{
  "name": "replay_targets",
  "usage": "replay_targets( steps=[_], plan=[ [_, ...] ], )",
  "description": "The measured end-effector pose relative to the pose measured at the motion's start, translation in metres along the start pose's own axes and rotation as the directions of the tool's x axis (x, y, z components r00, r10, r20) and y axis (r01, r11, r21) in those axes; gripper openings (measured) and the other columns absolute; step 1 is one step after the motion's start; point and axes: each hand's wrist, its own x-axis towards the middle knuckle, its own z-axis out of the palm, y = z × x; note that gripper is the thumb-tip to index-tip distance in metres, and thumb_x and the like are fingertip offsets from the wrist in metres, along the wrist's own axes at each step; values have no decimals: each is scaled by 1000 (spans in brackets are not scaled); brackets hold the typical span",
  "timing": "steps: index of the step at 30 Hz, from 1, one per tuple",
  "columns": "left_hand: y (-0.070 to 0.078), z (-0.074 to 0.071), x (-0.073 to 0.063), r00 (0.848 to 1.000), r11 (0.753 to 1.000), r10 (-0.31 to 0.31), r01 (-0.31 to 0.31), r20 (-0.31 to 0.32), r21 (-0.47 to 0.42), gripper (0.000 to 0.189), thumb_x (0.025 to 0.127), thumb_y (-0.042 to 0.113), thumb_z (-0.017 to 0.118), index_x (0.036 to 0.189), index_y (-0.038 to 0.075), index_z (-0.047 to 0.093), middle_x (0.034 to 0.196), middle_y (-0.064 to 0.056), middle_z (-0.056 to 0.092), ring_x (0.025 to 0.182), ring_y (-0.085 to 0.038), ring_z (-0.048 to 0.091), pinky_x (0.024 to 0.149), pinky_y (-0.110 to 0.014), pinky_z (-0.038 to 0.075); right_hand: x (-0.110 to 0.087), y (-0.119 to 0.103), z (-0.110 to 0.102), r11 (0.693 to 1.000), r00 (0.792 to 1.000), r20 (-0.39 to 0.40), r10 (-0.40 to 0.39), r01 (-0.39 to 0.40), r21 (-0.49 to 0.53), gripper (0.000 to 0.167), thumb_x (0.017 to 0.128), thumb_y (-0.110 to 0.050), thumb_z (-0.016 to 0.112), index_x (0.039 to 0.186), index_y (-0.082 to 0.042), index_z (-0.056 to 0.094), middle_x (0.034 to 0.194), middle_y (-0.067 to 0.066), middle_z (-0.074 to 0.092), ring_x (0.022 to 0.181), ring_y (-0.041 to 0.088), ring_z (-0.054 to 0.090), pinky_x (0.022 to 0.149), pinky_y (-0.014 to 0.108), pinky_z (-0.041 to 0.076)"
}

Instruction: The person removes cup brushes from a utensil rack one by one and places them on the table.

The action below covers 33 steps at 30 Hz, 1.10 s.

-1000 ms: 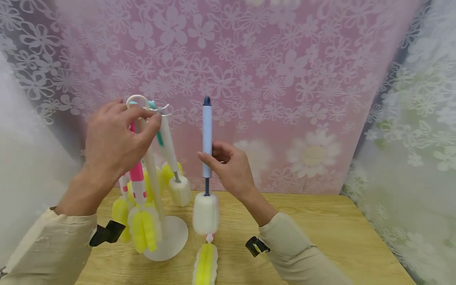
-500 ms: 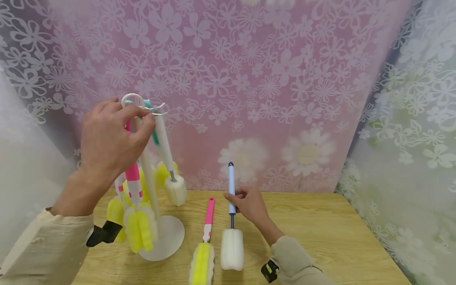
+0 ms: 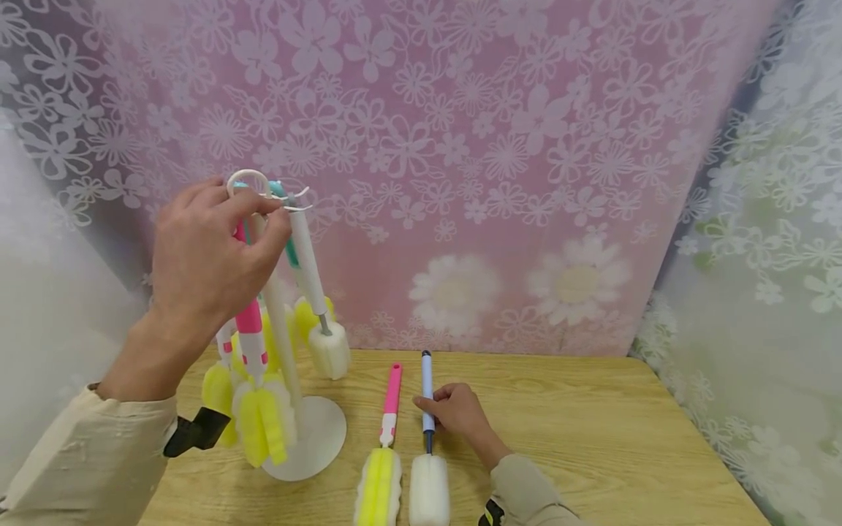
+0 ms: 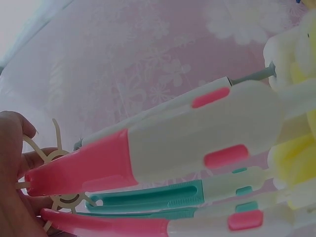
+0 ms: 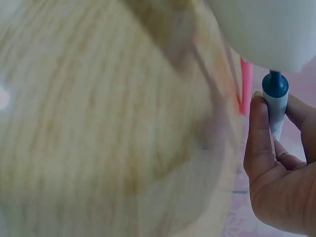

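Observation:
My left hand (image 3: pixel 213 256) holds the top of a white hanging stand (image 3: pixel 309 456) just under its loop, with thumb and forefinger by the hooks. From these hooks hang several bottle brushes: a pink-and-white one (image 3: pixel 249 321), a white-handled sponge brush (image 3: pixel 306 256) and teal-handled ones (image 4: pixel 148 197). My right hand (image 3: pixel 463 416) pinches the light blue handle of a sponge brush (image 3: pixel 427 383), whose white head (image 3: pixel 430 489) points toward me, low over the table. Beside it on the left lies a pink-handled bottle brush (image 3: pixel 379 482) with a yellow and white sponge.
The wooden table (image 3: pixel 579 438) extends to the right of my right hand. Behind it hangs a pink flowered curtain (image 3: pixel 460 183), and pale flowered sheets (image 3: pixel 783 307) close off the sides.
My right hand has carried the blue sponge brush from beside the stand rightward and down to the table, next to the pink brush. My left hand stays at the stand's top.

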Motion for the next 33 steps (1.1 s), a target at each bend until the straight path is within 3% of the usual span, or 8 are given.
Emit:
replay_targets(
  steps=[18, 27, 33],
  plan=[
    [0, 0, 0, 1000, 1000, 11, -11, -2, 14, 35, 89, 32, 51, 99, 7, 74, 103, -15, 68, 117, -38, 50, 98, -57, 34, 7, 15, 18, 998, 998, 6, 68, -68, -11, 31, 84, -29, 73, 83, 1, 67, 65, 4, 60, 52, 10, 59, 51, 28, 54],
    [0, 0, 0, 1000, 1000, 14, -14, 1, 15, 36, 90, 32, 51, 98, 6, 74, 103, -15, 68, 117, -39, 50, 100, -56, 34, 8, 16, 20, 998, 998, 1, 65, -65, -18, 31, 83, -29, 74, 81, 1, 66, 62, 5, 60, 50, 10, 59, 50, 28, 54],
    [0, 0, -1, 1000, 1000, 8, -8, 5, 17, 36, 89, 31, 51, 98, 5, 73, 104, -16, 67, 116, -39, 50, 99, -57, 33, 9, 17, 21, 995, 998, 1, 63, -63, -76, 34, 83, -33, 74, 81, -1, 64, 61, 3, 60, 49, 11, 59, 49, 27, 53]
  ],
)
